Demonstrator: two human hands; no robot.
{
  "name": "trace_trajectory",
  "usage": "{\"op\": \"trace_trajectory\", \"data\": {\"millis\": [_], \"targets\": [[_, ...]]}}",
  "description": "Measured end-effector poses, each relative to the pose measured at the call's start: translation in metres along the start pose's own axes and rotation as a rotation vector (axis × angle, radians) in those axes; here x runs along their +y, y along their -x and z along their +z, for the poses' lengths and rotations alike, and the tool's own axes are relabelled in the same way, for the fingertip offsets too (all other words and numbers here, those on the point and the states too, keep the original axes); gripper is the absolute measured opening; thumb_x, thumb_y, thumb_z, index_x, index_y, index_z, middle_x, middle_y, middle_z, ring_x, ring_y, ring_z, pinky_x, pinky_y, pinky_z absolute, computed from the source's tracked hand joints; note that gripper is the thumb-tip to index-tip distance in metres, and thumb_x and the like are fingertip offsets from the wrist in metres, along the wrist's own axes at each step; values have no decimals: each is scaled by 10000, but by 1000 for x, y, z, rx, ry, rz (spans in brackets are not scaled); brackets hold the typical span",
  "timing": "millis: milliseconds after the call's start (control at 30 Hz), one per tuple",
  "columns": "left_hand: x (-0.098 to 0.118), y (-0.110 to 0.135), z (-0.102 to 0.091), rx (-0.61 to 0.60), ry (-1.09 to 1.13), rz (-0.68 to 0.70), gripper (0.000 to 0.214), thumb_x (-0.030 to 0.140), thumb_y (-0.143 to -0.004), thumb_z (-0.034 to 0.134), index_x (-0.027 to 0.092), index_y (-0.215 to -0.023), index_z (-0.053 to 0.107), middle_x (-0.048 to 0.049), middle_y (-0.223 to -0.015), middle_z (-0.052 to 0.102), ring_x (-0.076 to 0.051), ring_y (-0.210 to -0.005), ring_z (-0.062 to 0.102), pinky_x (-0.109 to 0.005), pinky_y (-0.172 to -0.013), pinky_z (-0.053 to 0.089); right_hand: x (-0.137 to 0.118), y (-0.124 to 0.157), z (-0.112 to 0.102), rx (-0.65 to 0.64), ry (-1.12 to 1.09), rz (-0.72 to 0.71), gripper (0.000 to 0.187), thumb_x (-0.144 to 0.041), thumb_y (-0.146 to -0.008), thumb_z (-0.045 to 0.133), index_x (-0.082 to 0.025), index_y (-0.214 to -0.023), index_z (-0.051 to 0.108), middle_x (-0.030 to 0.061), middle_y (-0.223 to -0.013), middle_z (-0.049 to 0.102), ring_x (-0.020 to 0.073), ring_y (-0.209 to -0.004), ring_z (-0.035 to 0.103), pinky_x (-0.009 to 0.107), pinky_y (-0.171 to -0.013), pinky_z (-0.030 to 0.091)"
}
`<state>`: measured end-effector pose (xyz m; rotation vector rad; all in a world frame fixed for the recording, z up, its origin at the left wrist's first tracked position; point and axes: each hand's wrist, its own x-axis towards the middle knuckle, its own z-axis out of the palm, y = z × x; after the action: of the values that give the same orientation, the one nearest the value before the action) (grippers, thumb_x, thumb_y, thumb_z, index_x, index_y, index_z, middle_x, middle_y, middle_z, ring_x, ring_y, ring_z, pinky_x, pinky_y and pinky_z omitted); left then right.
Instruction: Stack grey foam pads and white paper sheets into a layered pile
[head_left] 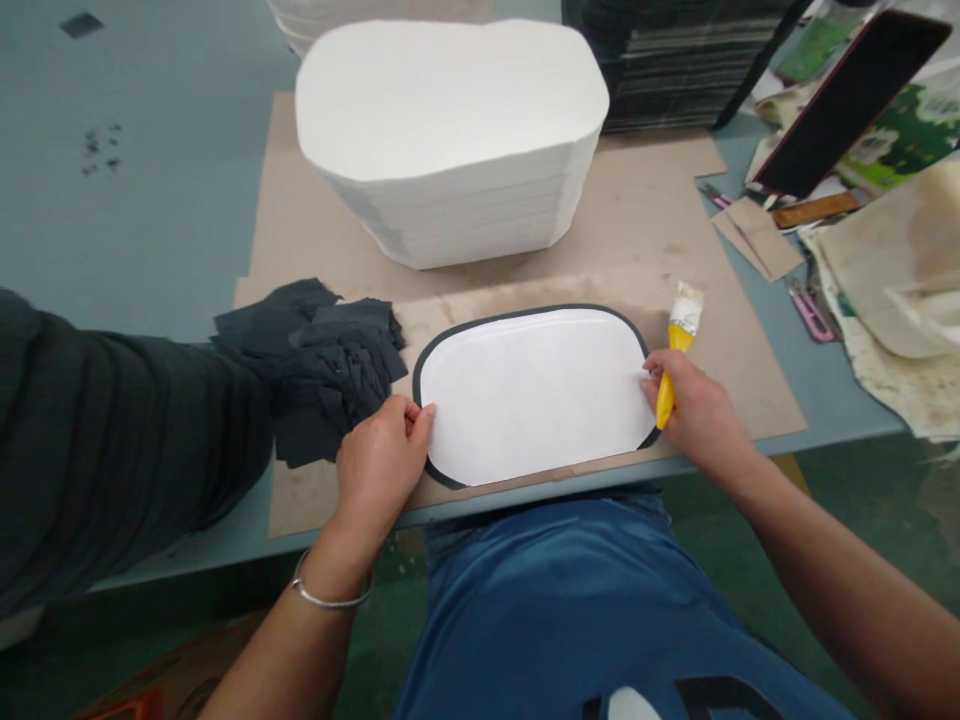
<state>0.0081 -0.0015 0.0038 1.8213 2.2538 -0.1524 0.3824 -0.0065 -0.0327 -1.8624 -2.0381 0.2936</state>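
Note:
A white oval sheet (536,395) lies on a slightly larger dark oval piece (525,314), whose edge shows as a thin border, on brown cardboard (645,200) near the table's front edge. My left hand (381,462) pinches the left edge of the oval with curled fingers. My right hand (694,412) is closed on a yellow-handled brush (679,345), bristles pointing away from me, while its fingertips touch the oval's right edge.
A tall stack of white oval sheets (450,140) stands behind. A pile of dark pieces (322,360) and a larger dark stack (112,440) lie at left. Dark sheets (675,60), a black tablet (847,100), scraps and cloth (900,290) crowd the right.

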Motion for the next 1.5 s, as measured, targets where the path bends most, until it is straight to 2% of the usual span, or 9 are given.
{"op": "trace_trajectory", "data": {"millis": [100, 200, 300, 367, 567, 733, 1133, 1333, 1500], "targets": [[11, 5, -5, 83, -73, -13, 372, 511, -1010, 453, 194, -1102, 625, -121, -904, 743, -349, -838, 716, -394, -708, 513, -3, 0, 2, -21, 29, -6, 235, -288, -995, 455, -190, -1177, 567, 110, -974, 667, 251, -861, 644, 353, -771, 482], [36, 6, 1, 339, 7, 231, 475, 479, -1017, 484, 110, -1295, 595, -224, -1259, 682, -380, -1166, 656, -473, -953, 537, -7, -1, 3, -33, 62, -13, 241, -252, -1007, 432, -184, -1184, 580, 117, -1000, 675, 240, -856, 640, 350, -773, 484], [63, 4, 19, 410, 44, 515, 572, 448, -1030, 504, 122, -1500, 497, -211, -1613, 434, -389, -1517, 363, -571, -1218, 331, -8, 0, 0, -29, 91, -17, 235, -235, -1010, 434, -183, -1176, 591, 110, -975, 674, 236, -847, 636, 349, -771, 489], [75, 2, 31, 358, 15, 573, 607, 448, -1035, 507, 193, -1580, 426, -145, -1698, 312, -397, -1583, 224, -665, -1250, 206, -10, 0, -3, -12, 115, -10, 225, -244, -1014, 443, -181, -1158, 605, 113, -939, 663, 252, -848, 631, 366, -769, 496], [77, 0, 40, 294, -37, 552, 621, 440, -1040, 487, 223, -1613, 391, -108, -1717, 253, -399, -1605, 124, -721, -1248, 108, -61, -11, 16, 92, 123, -46, 243, -251, -1020, 490, -170, -1205, 625, 182, -1066, 668, 336, -1079, 622, 489, -908, 526], [74, -4, 39, 277, -53, 568, 627, 416, -1037, 474, 229, -1625, 365, -124, -1710, 262, -418, -1598, 145, -771, -1215, 109, -109, -40, 54, 64, 39, -211, 229, -340, -1013, 577, -189, -1177, 632, 177, -1366, 635, 327, -1427, 475, 539, -1197, 379], [77, 1, 39, 270, -35, 519, 709, 461, -1009, 518, 172, -1630, 338, -169, -1717, 221, -398, -1603, 141, -718, -1247, 130, -100, -37, 66, 128, -107, -215, 217, -296, -991, 602, -168, -1166, 599, 246, -1529, 510, 380, -1478, 424, 668, -1200, 321], [82, 14, 31, 259, 39, 498, 693, 522, -1027, 497, 173, -1611, 360, -140, -1723, 232, -346, -1609, 167, -678, -1266, 195, -89, -33, 44, 163, -363, -283, 196, -301, -1023, 550, -205, -1193, 563, 187, -1506, 550, 325, -1468, 457, 595, -1168, 403], [82, 25, 30, 307, 143, 517, 502, 408, -1038, 521, 206, -1497, 523, -107, -1642, 435, -287, -1535, 376, -573, -1270, 312, -79, -44, -4, 137, -370, -377, 357, -363, -1046, 516, -243, -1373, 594, 86, -1166, 727, 223, -1056, 707, 380, -931, 551]]}}
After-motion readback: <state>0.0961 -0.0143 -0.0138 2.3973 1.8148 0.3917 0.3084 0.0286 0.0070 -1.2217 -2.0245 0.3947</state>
